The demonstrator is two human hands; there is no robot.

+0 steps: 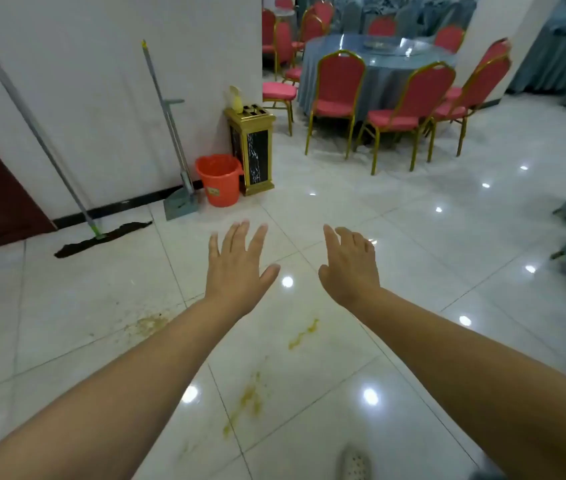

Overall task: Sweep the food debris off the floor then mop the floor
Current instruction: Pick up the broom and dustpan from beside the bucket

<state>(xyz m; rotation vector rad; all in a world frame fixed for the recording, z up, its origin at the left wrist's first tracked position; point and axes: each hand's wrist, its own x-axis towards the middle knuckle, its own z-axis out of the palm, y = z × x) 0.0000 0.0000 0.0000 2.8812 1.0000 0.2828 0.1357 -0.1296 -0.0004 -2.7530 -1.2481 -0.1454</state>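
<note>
Yellowish food debris [304, 334] lies in streaks on the glossy white tile floor [413, 258], with another streak [246, 400] nearer me and a crumbly patch [146, 323] to the left. My left hand [238, 268] and my right hand [350, 263] are stretched out above the floor, fingers straight and spread, holding nothing. A flat mop [101, 237] with a green and grey handle leans on the white wall at the left. A grey broom and dustpan set [181, 202] stands against the same wall.
An orange bucket [219, 180] and a gold-trimmed bin [252, 150] stand at the wall corner. Behind them a round table [378, 64] with red chairs [338, 95] fills the back. Covered furniture sits at the right edge. My shoe [352, 462] shows at the bottom.
</note>
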